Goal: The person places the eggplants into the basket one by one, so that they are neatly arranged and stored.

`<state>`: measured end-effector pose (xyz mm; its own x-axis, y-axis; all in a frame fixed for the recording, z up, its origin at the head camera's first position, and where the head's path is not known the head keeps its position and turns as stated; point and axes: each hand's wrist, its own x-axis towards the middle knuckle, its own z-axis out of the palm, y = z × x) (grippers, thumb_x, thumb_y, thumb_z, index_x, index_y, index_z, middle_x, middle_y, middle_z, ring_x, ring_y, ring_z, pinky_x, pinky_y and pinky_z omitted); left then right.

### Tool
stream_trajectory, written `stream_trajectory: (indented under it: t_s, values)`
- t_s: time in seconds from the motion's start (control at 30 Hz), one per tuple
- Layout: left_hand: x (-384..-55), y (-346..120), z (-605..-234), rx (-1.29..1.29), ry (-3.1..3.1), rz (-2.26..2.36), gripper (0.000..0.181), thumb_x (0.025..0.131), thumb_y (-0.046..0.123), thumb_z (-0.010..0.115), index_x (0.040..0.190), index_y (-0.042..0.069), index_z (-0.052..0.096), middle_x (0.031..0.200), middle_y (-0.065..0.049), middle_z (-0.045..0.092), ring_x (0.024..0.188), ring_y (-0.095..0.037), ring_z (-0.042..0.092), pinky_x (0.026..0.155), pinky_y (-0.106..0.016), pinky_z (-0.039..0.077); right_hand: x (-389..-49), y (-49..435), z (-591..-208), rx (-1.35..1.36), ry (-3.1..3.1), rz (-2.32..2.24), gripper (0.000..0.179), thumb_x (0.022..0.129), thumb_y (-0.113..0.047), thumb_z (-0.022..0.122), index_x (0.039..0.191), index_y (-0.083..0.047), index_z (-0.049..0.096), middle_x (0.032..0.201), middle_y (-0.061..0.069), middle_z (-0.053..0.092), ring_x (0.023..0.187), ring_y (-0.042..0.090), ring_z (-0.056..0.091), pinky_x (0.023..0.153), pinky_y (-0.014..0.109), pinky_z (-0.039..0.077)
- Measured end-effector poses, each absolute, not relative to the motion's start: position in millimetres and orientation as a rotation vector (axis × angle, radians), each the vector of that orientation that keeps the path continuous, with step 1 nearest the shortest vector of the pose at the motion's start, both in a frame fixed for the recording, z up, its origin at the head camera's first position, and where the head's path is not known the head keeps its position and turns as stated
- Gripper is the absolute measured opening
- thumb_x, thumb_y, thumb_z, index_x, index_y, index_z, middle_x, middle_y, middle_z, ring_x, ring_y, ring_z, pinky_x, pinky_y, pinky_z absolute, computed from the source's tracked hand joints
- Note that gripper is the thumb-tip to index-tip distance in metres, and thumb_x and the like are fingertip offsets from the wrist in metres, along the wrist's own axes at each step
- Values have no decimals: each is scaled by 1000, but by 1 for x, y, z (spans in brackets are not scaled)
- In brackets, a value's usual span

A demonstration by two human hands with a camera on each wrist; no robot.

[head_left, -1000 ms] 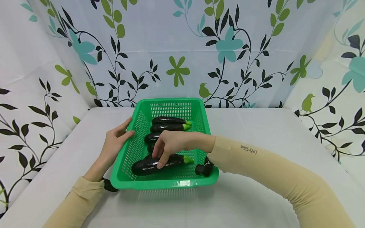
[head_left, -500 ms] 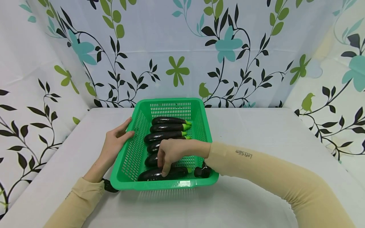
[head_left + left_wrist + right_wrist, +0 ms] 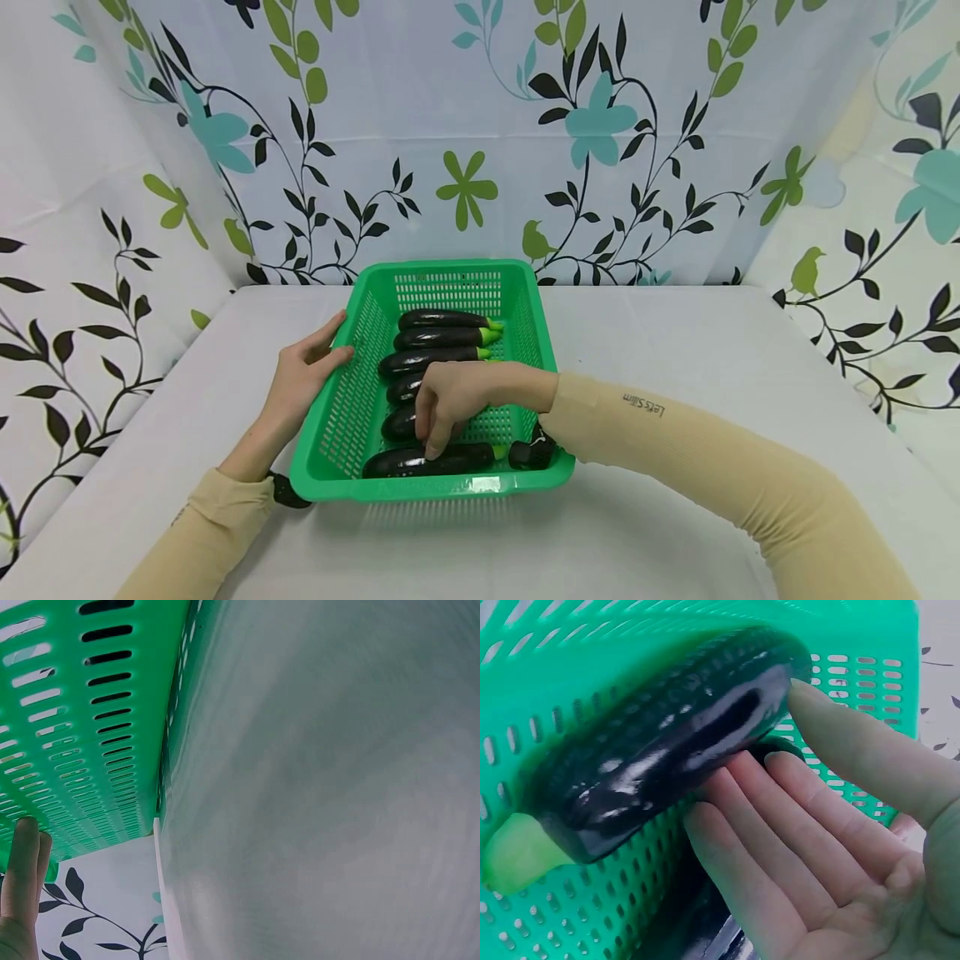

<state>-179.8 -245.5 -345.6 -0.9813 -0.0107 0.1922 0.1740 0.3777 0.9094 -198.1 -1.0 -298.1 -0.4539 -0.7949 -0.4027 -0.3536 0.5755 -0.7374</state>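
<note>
In the head view a green plastic basket (image 3: 431,490) holds several glossy dark eggplants laid crosswise. The nearest eggplant (image 3: 397,463) lies along the basket's near wall, its green stem pointing right. Above it is my right hand (image 3: 461,396), reaching down into the basket. The right wrist view shows this hand's fingers (image 3: 780,817) nearly straight beside the same eggplant (image 3: 667,742), with the thumb tip at its edge. My left hand (image 3: 303,375) rests on the basket's left rim, thumb and fingers spread along it; in the left wrist view its fingers (image 3: 24,862) touch the basket's outside.
Farther back in the basket, more eggplants (image 3: 442,337) lie in a column, stems to the right. The basket stands on a white-covered table (image 3: 675,350). A leaf-patterned curtain (image 3: 465,100) hangs behind the table and along both sides.
My right hand has brought the eggplant toward me and set it down against the near wall. Since then the hand has risen slightly while the eggplant stays. My left hand has not moved.
</note>
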Motion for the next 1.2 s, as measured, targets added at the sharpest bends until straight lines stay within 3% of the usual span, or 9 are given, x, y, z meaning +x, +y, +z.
stream_trajectory:
  t_s: [0.17, 0.47, 0.73, 1.2]
  values:
    - [-179, -245, -347, -152, -2462, -1661, 57, 94, 31, 58, 146, 25, 35, 133, -20, 52, 87, 2, 61, 68, -19, 53, -199, 1, -296, -887, 1989, -836, 20, 73, -6, 79, 91, -1, 71, 81, 4, 72, 79, 16, 67, 75, 38, 56]
    - [-180, -245, -348, -128, -2468, -1654, 57, 94, 30, 58, 146, 26, 35, 132, -20, 53, 86, 3, 61, 68, -19, 53, -198, 7, -275, -954, 1931, -927, 22, 76, -11, 78, 96, -3, 71, 85, 4, 73, 83, 15, 69, 76, 28, 55]
    - [-180, -245, -349, -124, -2468, -1655, 57, 94, 31, 58, 145, 26, 35, 131, -20, 53, 86, 3, 61, 68, -19, 53, -201, 26, -254, -1022, 1925, -1020, 22, 79, -16, 76, 99, -8, 72, 93, 5, 73, 91, 17, 68, 83, 30, 52]
    - [-181, -247, -348, -123, -2490, -1615, 58, 94, 34, 57, 146, 25, 34, 128, -20, 55, 84, 0, 62, 66, -22, 54, -207, 79, -253, -936, 1935, -1150, 33, 77, -18, 78, 107, -7, 69, 106, 10, 70, 96, 22, 66, 88, 34, 51]
